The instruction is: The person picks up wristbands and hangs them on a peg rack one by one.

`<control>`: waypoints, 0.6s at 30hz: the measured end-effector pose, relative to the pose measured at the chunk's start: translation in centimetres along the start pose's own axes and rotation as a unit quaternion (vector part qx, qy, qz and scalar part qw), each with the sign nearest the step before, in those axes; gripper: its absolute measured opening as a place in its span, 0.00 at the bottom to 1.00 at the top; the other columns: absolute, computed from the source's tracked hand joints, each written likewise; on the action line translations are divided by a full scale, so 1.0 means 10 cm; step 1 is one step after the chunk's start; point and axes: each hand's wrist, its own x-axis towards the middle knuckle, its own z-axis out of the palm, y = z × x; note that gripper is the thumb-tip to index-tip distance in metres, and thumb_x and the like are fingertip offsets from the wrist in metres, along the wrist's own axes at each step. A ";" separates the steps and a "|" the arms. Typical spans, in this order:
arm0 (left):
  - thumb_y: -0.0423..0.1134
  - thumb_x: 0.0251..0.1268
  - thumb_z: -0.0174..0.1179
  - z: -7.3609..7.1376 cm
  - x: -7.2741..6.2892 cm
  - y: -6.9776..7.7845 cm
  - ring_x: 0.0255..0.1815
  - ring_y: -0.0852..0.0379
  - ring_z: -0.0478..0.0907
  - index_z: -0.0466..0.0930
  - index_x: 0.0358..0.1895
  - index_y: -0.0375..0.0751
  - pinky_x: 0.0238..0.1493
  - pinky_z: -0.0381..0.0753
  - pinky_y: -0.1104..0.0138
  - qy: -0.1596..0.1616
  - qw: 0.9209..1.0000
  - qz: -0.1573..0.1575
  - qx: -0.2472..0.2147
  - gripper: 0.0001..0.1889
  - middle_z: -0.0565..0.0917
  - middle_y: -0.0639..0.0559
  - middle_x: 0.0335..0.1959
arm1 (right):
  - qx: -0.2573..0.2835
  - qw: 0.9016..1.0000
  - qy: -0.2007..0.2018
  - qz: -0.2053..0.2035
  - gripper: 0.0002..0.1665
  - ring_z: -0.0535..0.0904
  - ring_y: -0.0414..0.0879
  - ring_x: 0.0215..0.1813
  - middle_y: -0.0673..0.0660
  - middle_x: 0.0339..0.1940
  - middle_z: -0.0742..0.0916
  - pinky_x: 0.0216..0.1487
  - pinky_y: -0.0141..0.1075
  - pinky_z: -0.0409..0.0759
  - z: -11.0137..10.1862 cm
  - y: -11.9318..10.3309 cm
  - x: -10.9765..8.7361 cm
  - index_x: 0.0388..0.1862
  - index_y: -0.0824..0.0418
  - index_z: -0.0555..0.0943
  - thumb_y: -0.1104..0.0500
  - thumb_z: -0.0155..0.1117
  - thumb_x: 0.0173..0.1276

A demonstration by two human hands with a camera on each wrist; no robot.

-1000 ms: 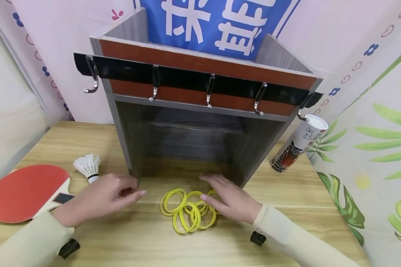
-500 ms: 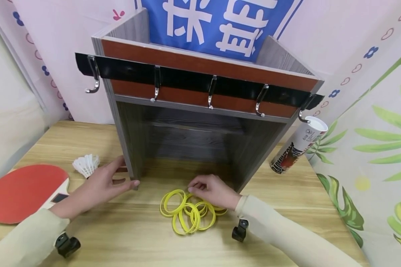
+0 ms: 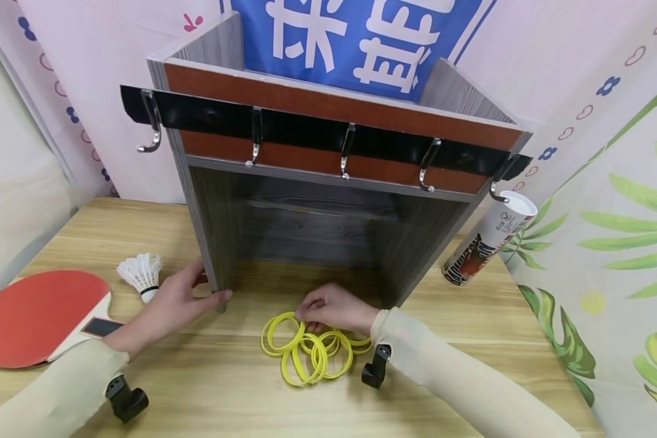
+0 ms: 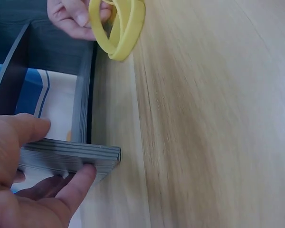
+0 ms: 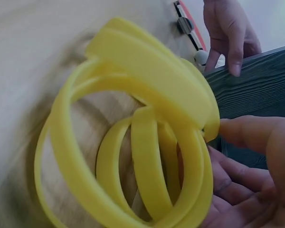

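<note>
My left hand [image 3: 175, 301] grips the lower front corner of a grey wood-grain cabinet's side panel [image 4: 71, 154], thumb on one face and fingers on the other. Several thin yellow rings [image 3: 317, 356] lie overlapped on the table before the cabinet opening. My right hand [image 3: 336, 307] reaches over the pile from the right, its thumb and fingertips pinching the upper edge of the leftmost yellow ring [image 3: 269, 334]. Large in the right wrist view, the yellow rings [image 5: 152, 71] overlap one another beside the thumb and curled fingers. Some rings are partly hidden under the right hand.
Across the cabinet front runs a black rail [image 3: 301, 131] with several metal hooks. A red table tennis bat [image 3: 41, 316] and a white shuttlecock [image 3: 141, 272] lie at the left. On the right stands a shuttlecock tube [image 3: 490, 237], close to the cabinet.
My left hand has moved from in front of the cabinet onto its side panel. My right hand has gone left across the rings, its fingers closing at the leftmost one.
</note>
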 end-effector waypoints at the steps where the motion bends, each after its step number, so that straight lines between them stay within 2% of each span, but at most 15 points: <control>1: 0.36 0.70 0.69 0.00 0.00 0.00 0.62 0.31 0.82 0.64 0.77 0.33 0.57 0.82 0.43 -0.002 1.000 -0.005 0.000 0.36 0.79 0.28 0.68 | 0.002 1.000 -0.002 0.002 0.11 0.84 0.39 0.32 0.62 0.37 0.92 0.40 0.34 0.87 0.00 0.00 0.00 0.48 0.72 0.87 0.65 0.65 0.74; 5: 0.37 0.70 0.68 0.01 0.01 -0.03 0.62 0.31 0.82 0.65 0.76 0.34 0.59 0.81 0.43 -0.010 1.000 -0.019 -0.002 0.35 0.79 0.29 0.68 | 0.019 1.000 -0.009 0.018 0.11 0.85 0.38 0.32 0.63 0.38 0.92 0.42 0.34 0.88 -0.01 -0.01 0.00 0.49 0.73 0.87 0.66 0.65 0.75; 14: 0.35 0.71 0.67 0.00 -0.01 -0.05 0.64 0.30 0.80 0.63 0.78 0.31 0.62 0.79 0.41 -0.017 0.999 -0.015 -0.024 0.36 0.76 0.27 0.71 | 0.072 0.997 -0.017 0.035 0.15 0.86 0.37 0.33 0.58 0.36 0.92 0.45 0.34 0.88 -0.07 0.00 -0.02 0.54 0.75 0.85 0.65 0.65 0.75; 18: 0.34 0.71 0.67 0.01 -0.01 -0.04 0.65 0.30 0.79 0.62 0.78 0.31 0.62 0.79 0.41 -0.020 0.999 -0.021 -0.030 0.36 0.75 0.27 0.72 | 0.082 0.996 -0.016 0.030 0.16 0.86 0.36 0.33 0.65 0.41 0.92 0.47 0.35 0.88 -0.09 -0.03 -0.05 0.56 0.76 0.83 0.66 0.64 0.76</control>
